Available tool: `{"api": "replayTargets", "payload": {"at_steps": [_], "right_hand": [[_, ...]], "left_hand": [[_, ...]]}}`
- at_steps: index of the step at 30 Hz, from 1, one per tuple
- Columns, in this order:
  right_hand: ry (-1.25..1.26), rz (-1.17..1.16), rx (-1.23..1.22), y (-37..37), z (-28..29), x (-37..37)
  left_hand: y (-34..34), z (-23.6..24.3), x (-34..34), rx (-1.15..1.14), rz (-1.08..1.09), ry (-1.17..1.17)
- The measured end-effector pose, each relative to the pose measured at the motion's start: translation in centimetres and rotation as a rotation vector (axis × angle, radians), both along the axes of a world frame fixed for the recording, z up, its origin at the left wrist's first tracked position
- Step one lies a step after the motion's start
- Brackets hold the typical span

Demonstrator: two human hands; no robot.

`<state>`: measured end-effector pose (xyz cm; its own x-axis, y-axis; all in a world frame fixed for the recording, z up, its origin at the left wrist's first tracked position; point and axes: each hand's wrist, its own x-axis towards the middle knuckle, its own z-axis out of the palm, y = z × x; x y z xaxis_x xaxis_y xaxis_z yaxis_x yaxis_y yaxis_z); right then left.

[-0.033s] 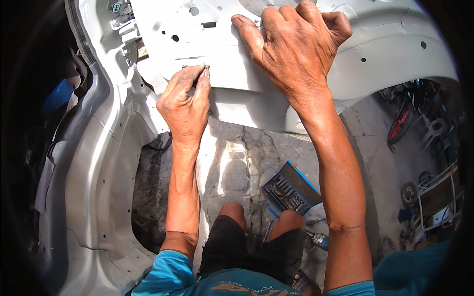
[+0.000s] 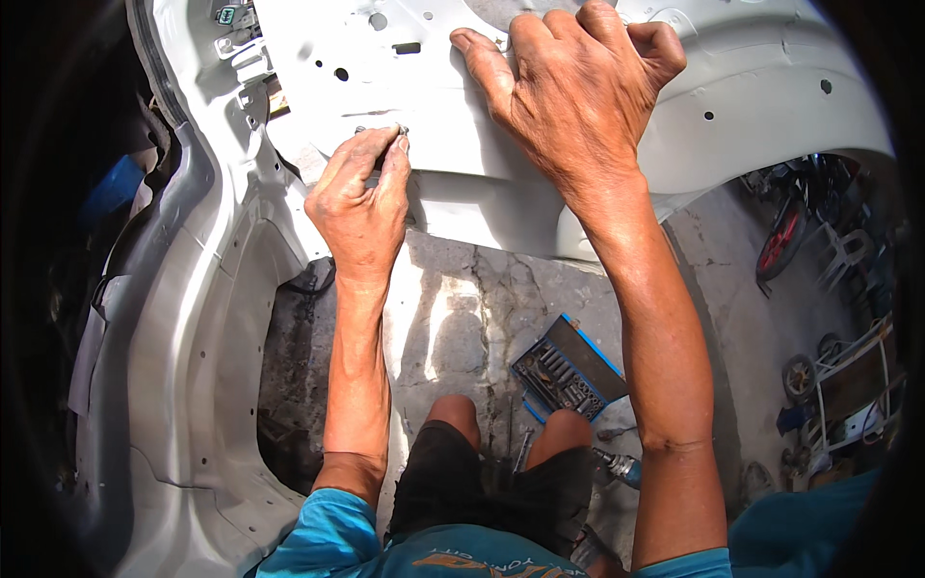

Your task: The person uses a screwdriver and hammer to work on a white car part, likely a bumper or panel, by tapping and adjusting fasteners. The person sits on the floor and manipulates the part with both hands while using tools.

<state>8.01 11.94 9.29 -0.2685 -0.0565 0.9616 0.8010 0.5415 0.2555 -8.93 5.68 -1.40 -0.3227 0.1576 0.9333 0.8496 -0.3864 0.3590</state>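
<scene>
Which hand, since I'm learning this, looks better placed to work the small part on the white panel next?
Probably the left hand: its fingertips are at the small part; the right hand is farther up the white panel.

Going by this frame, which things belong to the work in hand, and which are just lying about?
Apparently in the work:
- pale metal panel, under the right hand
- small piece at the left hand's fingertips

Apparently lying about, untouched:
- open socket set
- power tool
- red-rimmed wheel
- wheeled cart
</scene>
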Motion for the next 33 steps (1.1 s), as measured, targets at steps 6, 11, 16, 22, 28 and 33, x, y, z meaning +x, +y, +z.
{"api": "replayTargets", "payload": {"at_steps": [6,11,16,22,28,33], "right_hand": [[0.019,0.031,-0.003,0.2,0.1,0.0],[0.019,0.033,-0.007,0.6,0.4,-0.2],[0.018,0.045,-0.019,0.6,0.3,-0.2],[0.012,-0.011,-0.006,0.7,0.3,-0.4],[0.041,0.100,0.005,0.7,0.4,-0.2],[0.030,0.046,0.010,0.9,0.2,-0.4]], "left_hand": [[-0.1,0.1,0.1,-0.016,0.007,0.024],[0.2,0.5,-0.2,-0.011,0.044,0.088],[0.5,0.1,-0.9,0.001,0.105,0.190],[0.4,0.1,-1.3,0.003,0.131,0.256],[0.5,-0.2,-1.4,-0.013,0.124,0.258],[0.5,-0.4,-1.5,-0.028,0.132,0.289]]}}
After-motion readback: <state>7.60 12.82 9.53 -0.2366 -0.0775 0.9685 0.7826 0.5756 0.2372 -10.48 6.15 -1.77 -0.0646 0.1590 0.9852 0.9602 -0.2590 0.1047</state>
